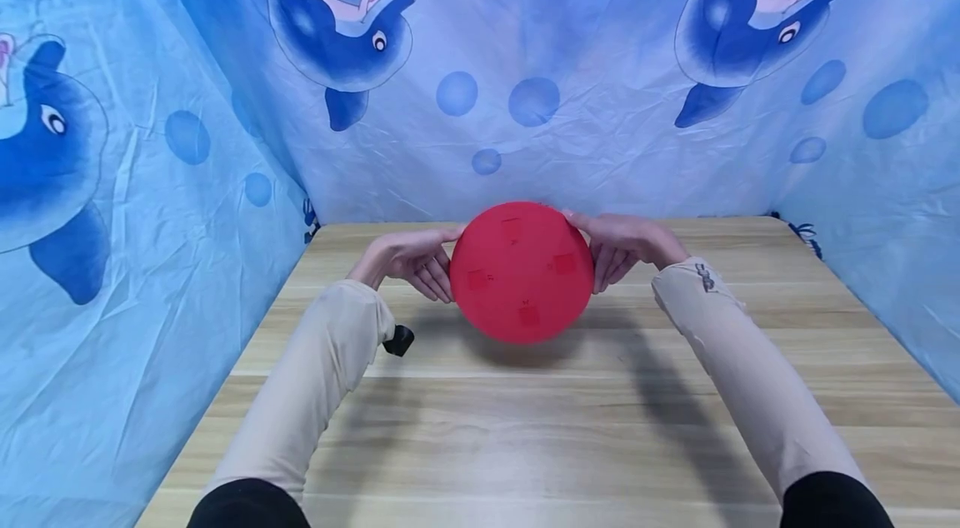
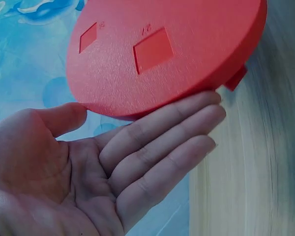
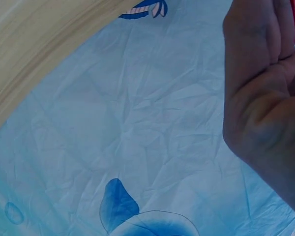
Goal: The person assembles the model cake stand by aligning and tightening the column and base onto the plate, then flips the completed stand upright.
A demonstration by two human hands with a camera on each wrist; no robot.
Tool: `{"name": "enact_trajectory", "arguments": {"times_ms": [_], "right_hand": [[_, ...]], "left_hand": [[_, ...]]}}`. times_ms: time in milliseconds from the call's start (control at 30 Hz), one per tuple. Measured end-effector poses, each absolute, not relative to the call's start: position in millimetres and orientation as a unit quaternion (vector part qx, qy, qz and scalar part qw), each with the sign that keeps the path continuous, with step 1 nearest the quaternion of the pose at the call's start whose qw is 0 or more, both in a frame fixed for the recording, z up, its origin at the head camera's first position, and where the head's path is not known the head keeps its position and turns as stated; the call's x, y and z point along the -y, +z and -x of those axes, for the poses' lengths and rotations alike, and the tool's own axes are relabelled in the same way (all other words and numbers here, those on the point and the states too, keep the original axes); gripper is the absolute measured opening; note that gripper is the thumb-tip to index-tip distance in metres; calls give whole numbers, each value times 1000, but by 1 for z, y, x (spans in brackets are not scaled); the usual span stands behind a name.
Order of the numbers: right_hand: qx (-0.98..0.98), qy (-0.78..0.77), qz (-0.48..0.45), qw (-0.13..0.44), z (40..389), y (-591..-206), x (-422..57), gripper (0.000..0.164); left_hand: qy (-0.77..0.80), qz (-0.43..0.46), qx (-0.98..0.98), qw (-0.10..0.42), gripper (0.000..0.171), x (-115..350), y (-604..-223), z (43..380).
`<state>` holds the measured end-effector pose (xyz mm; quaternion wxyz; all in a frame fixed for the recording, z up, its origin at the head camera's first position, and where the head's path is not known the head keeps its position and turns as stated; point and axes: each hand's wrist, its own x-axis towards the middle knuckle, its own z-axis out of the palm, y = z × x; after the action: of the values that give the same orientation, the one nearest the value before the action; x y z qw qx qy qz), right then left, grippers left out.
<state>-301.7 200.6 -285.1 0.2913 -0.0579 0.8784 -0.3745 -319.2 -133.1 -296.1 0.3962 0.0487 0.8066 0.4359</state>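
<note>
A round red disc (image 1: 522,274) with small square recesses and tiny marks on its face is held up, tilted, over the tabletop. My left hand (image 1: 422,257) grips its left edge. In the left wrist view, the thumb tip of the left hand (image 2: 113,162) meets the rim, three long fingers lie along the edge, and the index finger is mostly hidden behind the disc (image 2: 172,54). A red block juts from the disc's far side there. My right hand (image 1: 622,245) holds the opposite edge, thumb near the top; in the right wrist view only part of this hand (image 3: 265,83) shows.
Below is a wood-grain table (image 1: 480,445), shadowed under the disc and arms. Blue sheets printed with dolphins (image 1: 345,20) and bubbles rise behind the table and along both sides. A small black object (image 1: 399,341) shows beside the left cuff.
</note>
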Motion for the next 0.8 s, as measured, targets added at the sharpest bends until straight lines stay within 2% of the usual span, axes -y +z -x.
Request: {"name": "enact_trajectory", "arguments": {"times_ms": [267, 800], "right_hand": [[-871, -375, 46, 315, 306, -294, -208, 95], [-868, -377, 18, 322, 316, -313, -210, 80]], "left_hand": [[419, -41, -817, 395, 79, 126, -293, 322], [404, -25, -829, 387, 77, 120, -312, 328]]}}
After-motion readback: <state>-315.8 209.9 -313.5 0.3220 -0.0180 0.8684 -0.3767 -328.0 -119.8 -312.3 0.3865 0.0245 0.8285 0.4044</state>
